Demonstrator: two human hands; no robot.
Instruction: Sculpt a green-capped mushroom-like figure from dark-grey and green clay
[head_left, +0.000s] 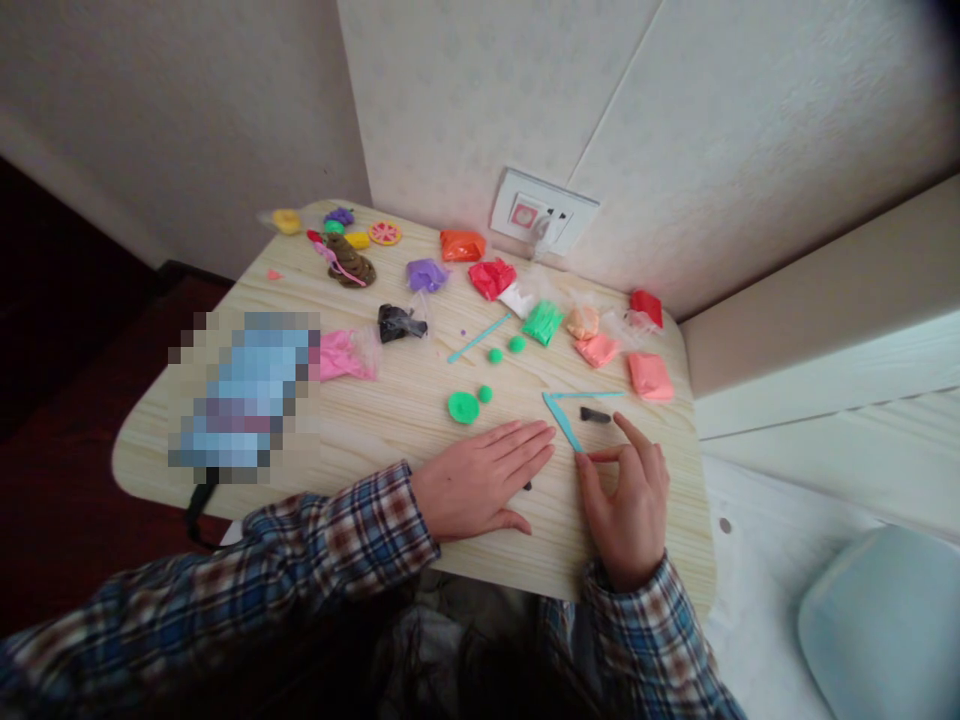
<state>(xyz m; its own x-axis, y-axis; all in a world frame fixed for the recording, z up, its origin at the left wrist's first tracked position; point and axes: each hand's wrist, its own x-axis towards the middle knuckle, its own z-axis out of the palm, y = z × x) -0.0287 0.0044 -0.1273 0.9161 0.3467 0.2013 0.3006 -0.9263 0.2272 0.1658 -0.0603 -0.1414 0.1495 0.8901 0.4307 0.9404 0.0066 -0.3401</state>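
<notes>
My left hand (480, 483) lies flat on the table (360, 430), fingers stretched out together. A small end of black clay (528, 486) shows at the edge of its palm; the rest is hidden. My right hand (626, 500) pinches the lower end of a light blue modelling knife (562, 422) between thumb and a finger, with the index finger stuck out. Near that fingertip lies a short black clay roll (595, 415). A thin blue stick (589, 395) touches the knife's upper end. Beyond my left hand sit a green clay disc (463, 407) and a green ball (486, 394).
Two more green balls, including one ball (517, 344), lie by another blue stick (480, 338). Along the back are clay packets, such as a red one (493, 278) and a black one (401, 322). A brown coiled clay piece (351, 262) stands left. A blurred phone-like object (251, 390) lies at left.
</notes>
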